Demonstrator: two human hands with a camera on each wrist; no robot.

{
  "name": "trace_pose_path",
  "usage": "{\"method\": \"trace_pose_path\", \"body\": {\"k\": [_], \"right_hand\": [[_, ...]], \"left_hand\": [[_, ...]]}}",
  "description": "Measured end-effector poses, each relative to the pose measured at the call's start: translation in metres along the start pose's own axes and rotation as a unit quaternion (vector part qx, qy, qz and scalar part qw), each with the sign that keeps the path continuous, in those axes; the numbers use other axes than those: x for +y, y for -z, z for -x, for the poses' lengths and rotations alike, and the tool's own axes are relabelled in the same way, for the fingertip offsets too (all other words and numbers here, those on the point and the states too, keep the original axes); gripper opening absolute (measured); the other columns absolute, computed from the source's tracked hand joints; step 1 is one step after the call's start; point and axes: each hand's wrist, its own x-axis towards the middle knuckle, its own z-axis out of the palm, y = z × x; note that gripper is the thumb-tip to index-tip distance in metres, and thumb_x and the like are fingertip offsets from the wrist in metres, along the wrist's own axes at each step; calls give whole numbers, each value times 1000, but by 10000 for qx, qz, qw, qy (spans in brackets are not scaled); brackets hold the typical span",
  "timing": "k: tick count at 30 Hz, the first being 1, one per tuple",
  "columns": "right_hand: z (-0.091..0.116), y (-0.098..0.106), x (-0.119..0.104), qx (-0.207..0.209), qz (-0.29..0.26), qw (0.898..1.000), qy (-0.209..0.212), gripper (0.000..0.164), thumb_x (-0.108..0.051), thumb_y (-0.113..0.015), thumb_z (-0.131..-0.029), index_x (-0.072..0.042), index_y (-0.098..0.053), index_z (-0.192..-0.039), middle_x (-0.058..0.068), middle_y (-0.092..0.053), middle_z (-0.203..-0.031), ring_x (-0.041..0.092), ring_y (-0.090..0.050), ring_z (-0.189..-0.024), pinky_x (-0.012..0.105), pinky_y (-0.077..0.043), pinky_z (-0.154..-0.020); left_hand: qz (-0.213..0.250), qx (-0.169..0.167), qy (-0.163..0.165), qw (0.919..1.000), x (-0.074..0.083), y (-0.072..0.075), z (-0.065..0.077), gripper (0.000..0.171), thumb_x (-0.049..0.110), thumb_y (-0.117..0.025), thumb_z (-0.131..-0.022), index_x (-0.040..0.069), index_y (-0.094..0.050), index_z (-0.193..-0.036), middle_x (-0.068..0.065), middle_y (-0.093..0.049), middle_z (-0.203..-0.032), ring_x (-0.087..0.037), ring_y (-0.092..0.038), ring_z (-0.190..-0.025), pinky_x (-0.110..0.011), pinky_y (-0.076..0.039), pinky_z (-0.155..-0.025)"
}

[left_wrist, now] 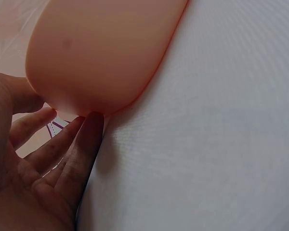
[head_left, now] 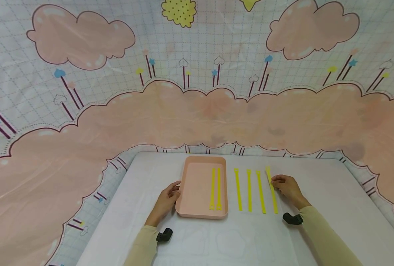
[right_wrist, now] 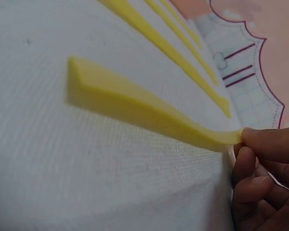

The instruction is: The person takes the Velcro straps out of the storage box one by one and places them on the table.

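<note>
My right hand (head_left: 287, 187) pinches a flat yellow cable tie (right_wrist: 149, 108) near its far end, between thumb and fingertips. The pinched end bends up a little, while the near end stays low over the white table. At the left, my left hand (head_left: 168, 197) holds the wall of a shallow pink tray (head_left: 195, 184); in the left wrist view the fingertips (left_wrist: 91, 125) touch its outer corner. Two yellow cable ties (head_left: 218, 188) lie side by side in the tray's right part, their wider ends toward me.
Between the tray and my right hand, several more yellow cable ties (head_left: 249, 190) lie in a spaced row, wider ends away from me. All stand on a white-covered table (head_left: 197, 240). A patterned cloth (head_left: 190, 118) hangs behind it.
</note>
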Motion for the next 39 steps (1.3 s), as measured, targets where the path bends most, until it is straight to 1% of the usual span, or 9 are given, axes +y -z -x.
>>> {"method": "trace_pose_path", "body": {"k": [8,15,19,22,27,33,36,39], "right_hand": [[1,3,1,82,162,9997,157,33,-22,-64,-95,2,-63,-118,-4,-66,-85,8,-54,-69,25,-47,-56],[3,6,2,99,-14,9999,14,36,-25,-64,-95,1,-61,-120,-4,-66,-87,6,-55,-73,23,-49,-60],[6,8,3,101,-86,9999,78,37,-22,-64,-94,3,-59,-122,-3,-67,-90,4,-56,-74,23,-50,-62],[9,9,3,111,-119,9997,172,37,-19,-63,-95,5,-59,-123,0,-68,-94,3,-57,-75,22,-51,-63],[16,10,-4,105,-103,9997,181,38,-19,-62,-96,6,-58,-124,5,-67,-99,4,-59,-77,22,-52,-66],[28,9,-14,-14,-168,9996,220,39,-23,-63,-96,3,-57,-125,12,-67,-108,7,-63,-84,23,-54,-70],[31,7,-18,-49,-205,9995,247,39,-23,-63,-96,2,-57,-125,13,-67,-111,9,-64,-86,24,-54,-70],[35,4,-23,-39,-249,9991,348,38,-22,-63,-96,3,-57,-124,12,-67,-110,7,-65,-84,24,-54,-70]], "left_hand": [[25,-17,29,10000,-1,-1,-2,44,10,-57,-98,13,-52,-142,-19,-60,-132,-32,-60,-119,-43,-52,-97],[41,-7,6,10000,0,-2,-2,44,9,-57,-98,12,-52,-142,-20,-60,-131,-32,-60,-118,-42,-53,-96],[48,-12,-23,10000,0,-2,-2,44,9,-57,-98,12,-52,-142,-21,-60,-131,-32,-60,-117,-43,-53,-96],[-21,-8,-45,10000,0,-1,-2,44,10,-57,-98,13,-52,-142,-21,-60,-132,-33,-60,-118,-44,-52,-97],[-10,-16,-12,10000,-1,0,-3,44,10,-57,-98,13,-52,-142,-20,-60,-132,-33,-60,-119,-44,-52,-98],[12,9,86,10000,-2,0,-2,44,11,-58,-98,14,-52,-142,-21,-60,-131,-33,-60,-118,-44,-52,-98],[-18,26,81,10000,-2,0,-1,44,12,-58,-98,14,-53,-141,-20,-61,-131,-32,-61,-118,-43,-52,-97],[-27,35,38,10000,-2,0,-1,44,11,-58,-98,13,-53,-141,-20,-61,-131,-32,-61,-118,-44,-52,-97]]}}
